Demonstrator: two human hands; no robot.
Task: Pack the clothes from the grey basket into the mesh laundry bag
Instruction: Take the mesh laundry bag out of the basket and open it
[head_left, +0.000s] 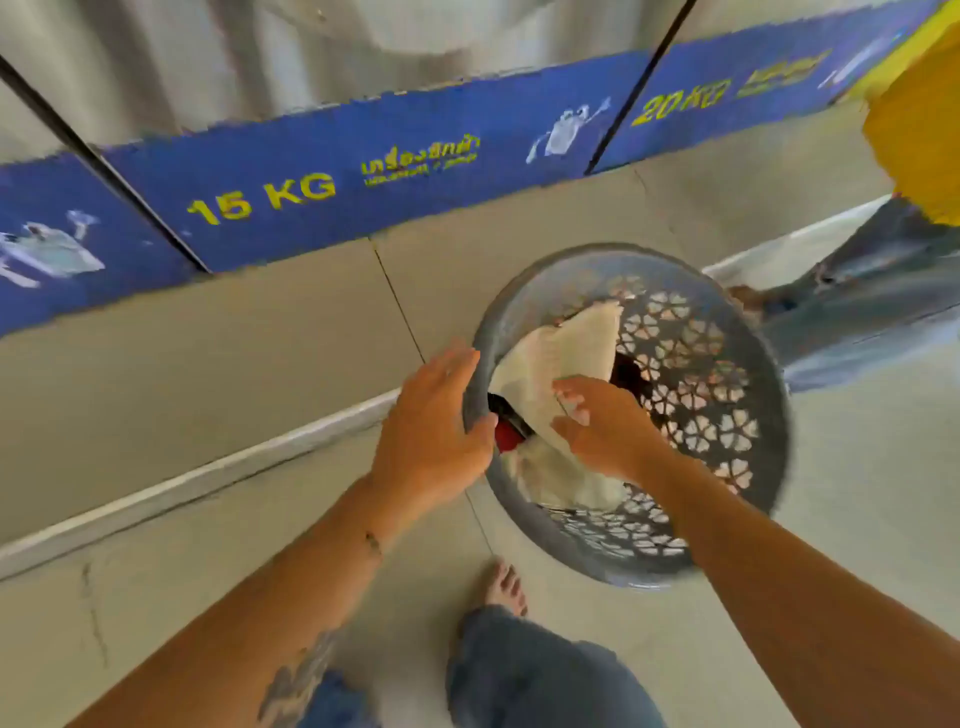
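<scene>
A round grey basket (722, 415) with flower-shaped cut-outs stands on the concrete floor, tilted toward me. Inside lie a cream-white cloth (566, 353), a red garment (508, 435) and something dark (631, 375). My left hand (434, 426) grips the basket's near-left rim, thumb inside. My right hand (602, 426) reaches into the basket and lies on the white cloth, fingers spread apart, not closed on it. No mesh laundry bag is in view.
Blue bands marked 15 KG (262, 200) and 20 KG (680, 101) run along the machines at the back. A low concrete step (208, 467) crosses the floor. Another person's jeans leg (857, 306) and yellow top are at the right. My bare foot (503, 587) stands below the basket.
</scene>
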